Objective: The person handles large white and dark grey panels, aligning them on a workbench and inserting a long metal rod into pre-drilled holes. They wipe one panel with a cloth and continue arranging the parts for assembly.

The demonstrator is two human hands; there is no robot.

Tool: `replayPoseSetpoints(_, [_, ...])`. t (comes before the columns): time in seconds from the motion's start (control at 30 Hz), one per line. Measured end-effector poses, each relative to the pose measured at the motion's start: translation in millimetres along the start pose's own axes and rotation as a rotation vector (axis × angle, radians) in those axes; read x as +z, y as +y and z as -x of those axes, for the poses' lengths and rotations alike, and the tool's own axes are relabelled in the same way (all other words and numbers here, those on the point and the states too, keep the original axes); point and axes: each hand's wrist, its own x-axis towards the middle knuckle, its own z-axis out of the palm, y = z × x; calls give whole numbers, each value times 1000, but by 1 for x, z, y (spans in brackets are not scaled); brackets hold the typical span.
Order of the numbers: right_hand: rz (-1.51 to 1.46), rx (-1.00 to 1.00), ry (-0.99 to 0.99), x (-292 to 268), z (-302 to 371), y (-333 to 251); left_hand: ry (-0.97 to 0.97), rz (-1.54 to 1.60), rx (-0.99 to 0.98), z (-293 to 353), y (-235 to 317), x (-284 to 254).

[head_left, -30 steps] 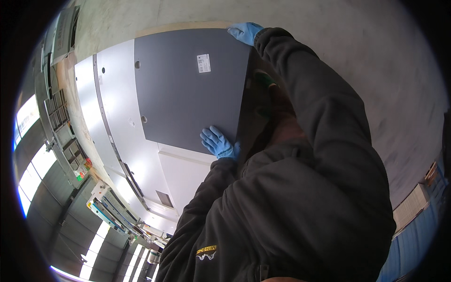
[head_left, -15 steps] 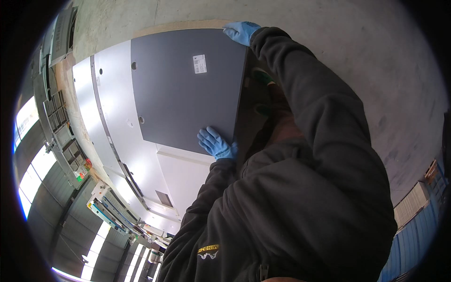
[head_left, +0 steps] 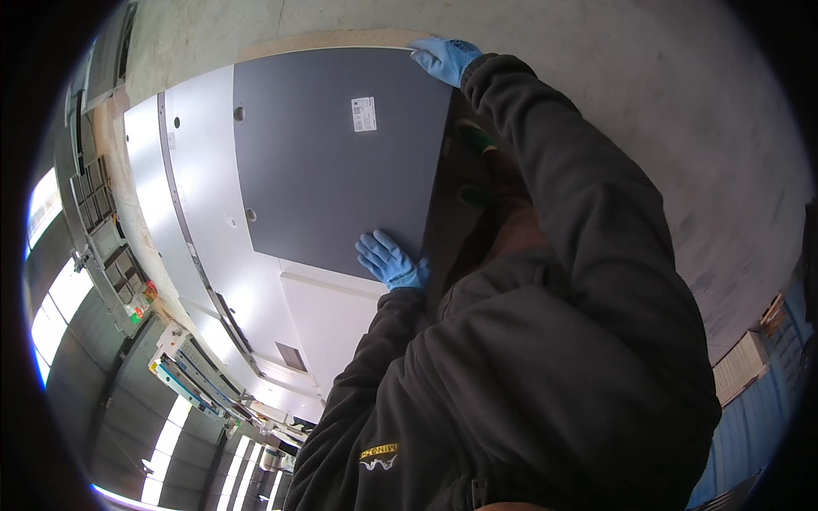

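Observation:
A flat dark grey panel (head_left: 332, 179) lies over white panels, with a white label (head_left: 363, 114) on its face and two round holes near its left edge. My left hand (head_left: 390, 260), in a blue glove, rests flat on its near right corner, fingers stretched out. At the far right corner, my right hand (head_left: 445, 61), also gloved in blue, has its fingers bent around the panel's edge. The underside of that grip is hidden.
White panels (head_left: 200, 136) with a dark strip across them lie left of and below the grey one. A brown board edge (head_left: 341, 39) shows beyond it. Concrete floor (head_left: 682, 153) spreads to the right, with a beige stack (head_left: 741, 368) at far right. Machinery (head_left: 183, 366) stands lower left.
Both hands keep their places on the grey panel. The surroundings on the left have shifted slightly in view; the panel's left edge sits a little farther left.

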Motion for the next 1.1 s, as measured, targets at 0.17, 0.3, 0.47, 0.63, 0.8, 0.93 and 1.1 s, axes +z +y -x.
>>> replayPoseSetpoints(0.17, [16,3,-1,4,-1,6,61,1,25,0,-1,1])
replayPoseSetpoints(0.3, [-173,10,125,7,4,24,91,13,60,-1,-1,-3])
replayPoseSetpoints(0.47, [-243,370,405,19,62,12,283,113,197,-12,9,-10])
replayPoseSetpoints(0.63, [-148,576,322,62,97,-32,159,-7,128,-34,25,-10])
replayPoseSetpoints(0.8, [45,606,314,69,87,-35,206,-24,144,-41,29,-9])
replayPoseSetpoints(0.93, [-30,593,333,62,92,-37,183,1,142,-40,29,-10])
replayPoseSetpoints(1.1, [-12,665,286,59,89,-44,137,31,136,-40,28,-12])
